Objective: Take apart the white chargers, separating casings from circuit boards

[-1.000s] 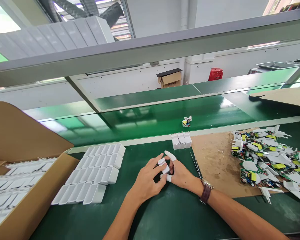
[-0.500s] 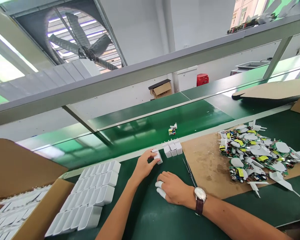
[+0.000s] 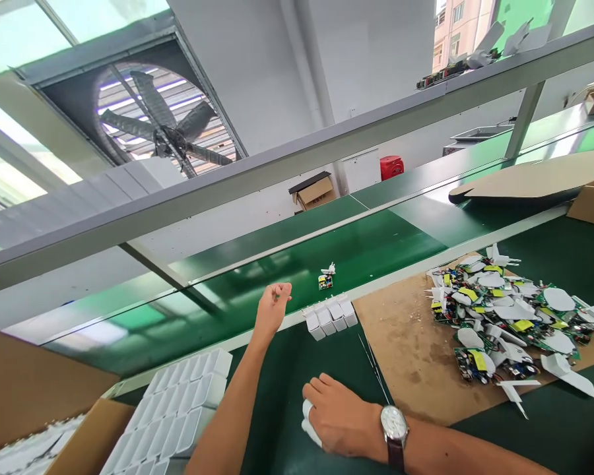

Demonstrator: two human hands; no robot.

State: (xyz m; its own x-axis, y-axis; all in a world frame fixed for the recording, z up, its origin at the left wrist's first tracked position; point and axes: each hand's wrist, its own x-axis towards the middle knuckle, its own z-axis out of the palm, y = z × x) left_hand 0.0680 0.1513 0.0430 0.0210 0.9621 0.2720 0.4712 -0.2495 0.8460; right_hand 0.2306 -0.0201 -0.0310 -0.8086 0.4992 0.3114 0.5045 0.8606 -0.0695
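Note:
My left hand (image 3: 274, 307) is raised over the near edge of the belt, left of a small circuit board (image 3: 326, 280) that lies on the green belt. Its fingers are curled in, with nothing visible in them. Just right of and below it, several white plastic housings (image 3: 329, 318) stand side by side in a row. My right hand (image 3: 334, 412) rests palm down on the green tabletop, white covers on two fingers. The fingers are loosely bent and a little apart, holding nothing that I can see. Beside it lie thin metal tweezers (image 3: 374, 369).
More white housings (image 3: 173, 402) stand in rows at left, beside an open carton (image 3: 86, 435) of white parts. A heap of circuit boards with white pieces (image 3: 509, 310) lies on a cardboard sheet (image 3: 400, 356) at right. A shelf rail (image 3: 257, 168) crosses above the belt.
My left hand has let go of the white housing, now in the row with the others, and moved up toward the belt. My right hand stays on the tabletop. The view has tilted upward.

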